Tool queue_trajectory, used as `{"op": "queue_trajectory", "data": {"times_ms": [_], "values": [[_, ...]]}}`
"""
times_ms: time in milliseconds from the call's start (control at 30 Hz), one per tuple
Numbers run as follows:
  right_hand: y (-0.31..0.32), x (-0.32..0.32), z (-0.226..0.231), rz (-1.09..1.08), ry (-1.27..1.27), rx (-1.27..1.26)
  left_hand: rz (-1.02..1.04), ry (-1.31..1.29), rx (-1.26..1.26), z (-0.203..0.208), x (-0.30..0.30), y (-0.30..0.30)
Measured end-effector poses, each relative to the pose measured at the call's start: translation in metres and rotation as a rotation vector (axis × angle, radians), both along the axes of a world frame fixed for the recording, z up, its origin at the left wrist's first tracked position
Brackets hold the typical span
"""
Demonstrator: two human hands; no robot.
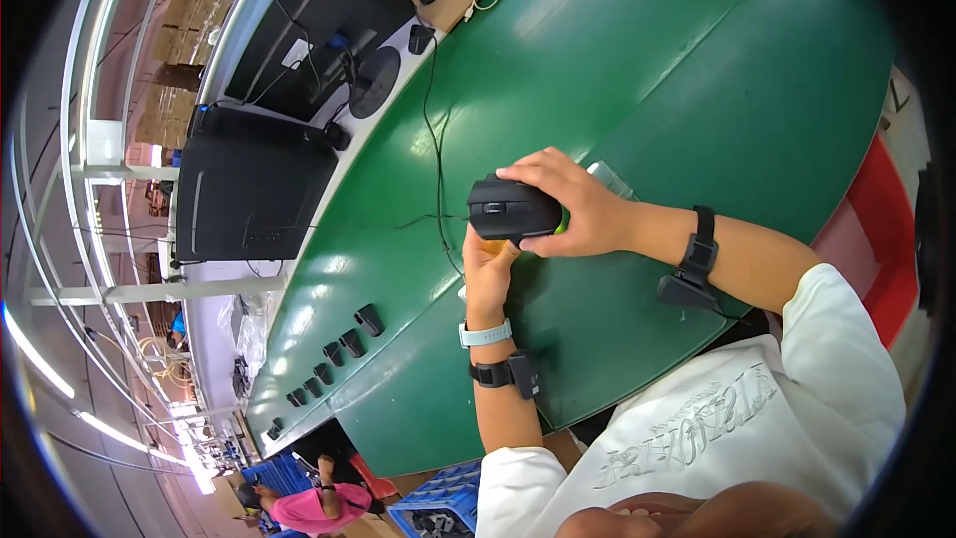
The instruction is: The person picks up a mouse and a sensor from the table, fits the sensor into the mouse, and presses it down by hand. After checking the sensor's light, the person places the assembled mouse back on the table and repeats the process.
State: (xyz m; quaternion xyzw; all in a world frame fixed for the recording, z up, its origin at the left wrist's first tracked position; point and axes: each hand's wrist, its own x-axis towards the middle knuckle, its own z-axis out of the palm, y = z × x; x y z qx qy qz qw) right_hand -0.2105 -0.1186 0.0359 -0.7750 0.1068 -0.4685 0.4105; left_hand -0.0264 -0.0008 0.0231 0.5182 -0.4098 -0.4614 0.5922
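A black computer mouse (513, 209) is raised over the green table, its scroll wheel side facing up. My right hand (578, 207) wraps around its right end, thumb along the near edge and fingers over the far one. From below, my left hand (488, 277) grips the near left part; its fingertips are mostly hidden under the mouse. Something orange-yellow (493, 246) shows between the left fingers and the mouse, too covered to name. A yellow-green patch (565, 221) peeks out at the mouse's right end. Behind my right wrist lies a small clear plastic piece (609, 179).
Several small black objects (351, 343) stand in a row on the green table (418, 418) at left. A black cable (435, 139) crosses it. Beyond are a monitor (309, 35) and a second dark panel (254, 184). A blue crate (438, 498) and a person in pink (319, 508) are lower left.
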Motion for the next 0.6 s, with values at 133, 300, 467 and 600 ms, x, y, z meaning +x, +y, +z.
{"op": "queue_trajectory", "data": {"times_ms": [133,300,467,600], "values": [[-0.002,-0.001,0.005,-0.003,-0.013,-0.007,-0.001,0.052,0.031,0.001,0.002,-0.001],[-0.011,-0.002,0.000,-0.011,-0.084,0.014,0.102,-0.897,0.027,0.000,0.013,-0.002],[0.008,0.021,-0.015,0.514,-0.061,-0.150,0.164,0.170,-0.020,0.012,0.032,0.003],[0.017,0.015,-0.022,0.607,0.156,-0.361,0.331,0.061,-0.144,0.036,-0.022,-0.003]]}}
